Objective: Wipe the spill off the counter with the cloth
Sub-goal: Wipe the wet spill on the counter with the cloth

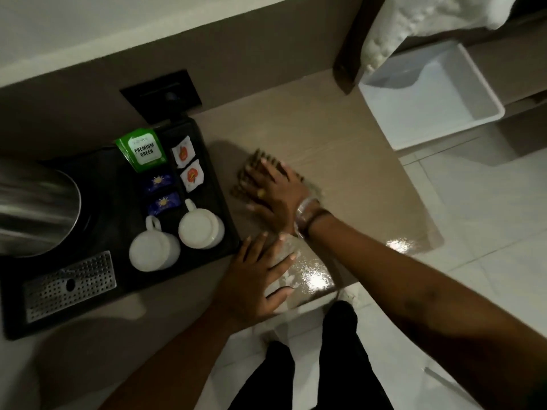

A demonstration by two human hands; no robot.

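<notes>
a tray (pixel 124 297) sits on the left part of the counter (pixel 340 149), against the wall. in the tray, a kettle (pixel 35 208) stands at the far left with a drip grate (pixel 69 287) in front of it; two cups (pixel 177 241) lie side by side at the tray's right front, sachets (pixel 174 170) behind them. right of the tray, the right hand (pixel 276 190) presses flat on a cloth (pixel 251 173); the left hand (pixel 257 279) lies flat at the front edge, just beside the tray. a bin (pixel 429 93) stands on the floor off the counter's right end

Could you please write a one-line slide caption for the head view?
Right hand presses a brown cloth on the counter beside the black tray; left hand rests flat.
</notes>
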